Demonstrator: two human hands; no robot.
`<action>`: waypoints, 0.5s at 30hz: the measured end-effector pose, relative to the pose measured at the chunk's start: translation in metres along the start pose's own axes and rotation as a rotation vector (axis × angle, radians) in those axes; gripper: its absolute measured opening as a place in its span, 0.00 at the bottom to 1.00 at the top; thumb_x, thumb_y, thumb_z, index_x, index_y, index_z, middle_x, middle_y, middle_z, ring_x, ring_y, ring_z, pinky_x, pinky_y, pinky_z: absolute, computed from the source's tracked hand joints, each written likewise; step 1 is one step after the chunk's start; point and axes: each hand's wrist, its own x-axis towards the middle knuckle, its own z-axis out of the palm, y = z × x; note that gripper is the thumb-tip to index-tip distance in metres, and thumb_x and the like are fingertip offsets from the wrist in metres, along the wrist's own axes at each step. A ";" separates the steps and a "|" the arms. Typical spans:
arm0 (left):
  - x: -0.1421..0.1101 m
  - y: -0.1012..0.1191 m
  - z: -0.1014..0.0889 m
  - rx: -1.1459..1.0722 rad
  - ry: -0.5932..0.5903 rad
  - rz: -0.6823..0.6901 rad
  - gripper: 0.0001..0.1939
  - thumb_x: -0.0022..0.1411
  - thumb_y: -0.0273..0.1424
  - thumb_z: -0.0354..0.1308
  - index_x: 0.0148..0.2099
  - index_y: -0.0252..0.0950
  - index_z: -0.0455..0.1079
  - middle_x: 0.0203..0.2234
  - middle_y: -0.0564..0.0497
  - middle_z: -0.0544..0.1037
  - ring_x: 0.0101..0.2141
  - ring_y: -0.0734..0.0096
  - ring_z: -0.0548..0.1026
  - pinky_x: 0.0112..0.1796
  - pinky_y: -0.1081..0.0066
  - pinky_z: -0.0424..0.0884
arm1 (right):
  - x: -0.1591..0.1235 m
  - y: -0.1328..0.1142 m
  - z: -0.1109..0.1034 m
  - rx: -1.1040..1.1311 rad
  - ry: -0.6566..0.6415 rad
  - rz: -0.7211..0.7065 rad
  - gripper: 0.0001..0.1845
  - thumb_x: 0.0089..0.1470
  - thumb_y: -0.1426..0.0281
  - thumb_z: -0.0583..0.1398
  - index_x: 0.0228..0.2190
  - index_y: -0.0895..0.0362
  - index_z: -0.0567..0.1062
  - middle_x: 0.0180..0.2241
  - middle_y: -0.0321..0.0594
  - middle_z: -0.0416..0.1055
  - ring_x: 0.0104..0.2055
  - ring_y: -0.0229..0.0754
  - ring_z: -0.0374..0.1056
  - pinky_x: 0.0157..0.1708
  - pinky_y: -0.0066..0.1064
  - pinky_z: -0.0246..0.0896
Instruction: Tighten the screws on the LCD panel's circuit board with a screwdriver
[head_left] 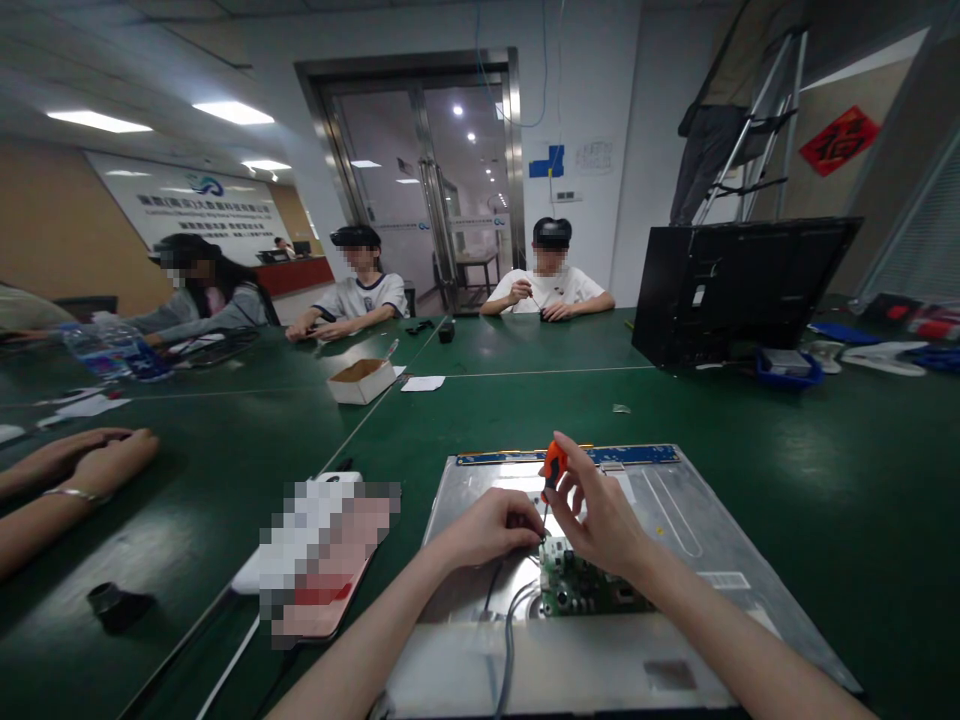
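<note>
A silver metal display panel (675,520) lies flat on the green table in front of me, with a green circuit board (581,590) mounted on it. My right hand (600,515) is closed around a small screwdriver with an orange handle (554,462), held upright over the board's left end. My left hand (491,525) is closed in a pinch beside the screwdriver's tip, at the board's corner. Grey cables (510,620) run from the board toward me.
A blurred-out phone (322,560) lies left of the panel, and a small black object (112,603) sits further left. A neighbour's hands (82,460) rest at the left. A cardboard box (364,380) and a black monitor (739,290) stand farther back. Three people sit across the table.
</note>
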 end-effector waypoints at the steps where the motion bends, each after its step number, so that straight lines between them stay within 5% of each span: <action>1: 0.000 0.000 0.000 0.000 -0.001 -0.002 0.04 0.53 0.21 0.62 0.32 0.32 0.78 0.26 0.52 0.79 0.29 0.71 0.73 0.34 0.73 0.68 | 0.000 0.000 0.000 -0.002 -0.001 0.001 0.40 0.60 0.75 0.54 0.68 0.51 0.43 0.31 0.39 0.73 0.24 0.38 0.70 0.19 0.25 0.63; 15: 0.000 0.001 0.000 0.006 0.003 -0.015 0.05 0.53 0.20 0.62 0.31 0.32 0.77 0.26 0.52 0.78 0.29 0.71 0.73 0.33 0.73 0.68 | 0.000 0.001 0.001 -0.026 0.030 -0.013 0.36 0.63 0.71 0.55 0.67 0.50 0.47 0.28 0.35 0.72 0.21 0.37 0.67 0.18 0.25 0.61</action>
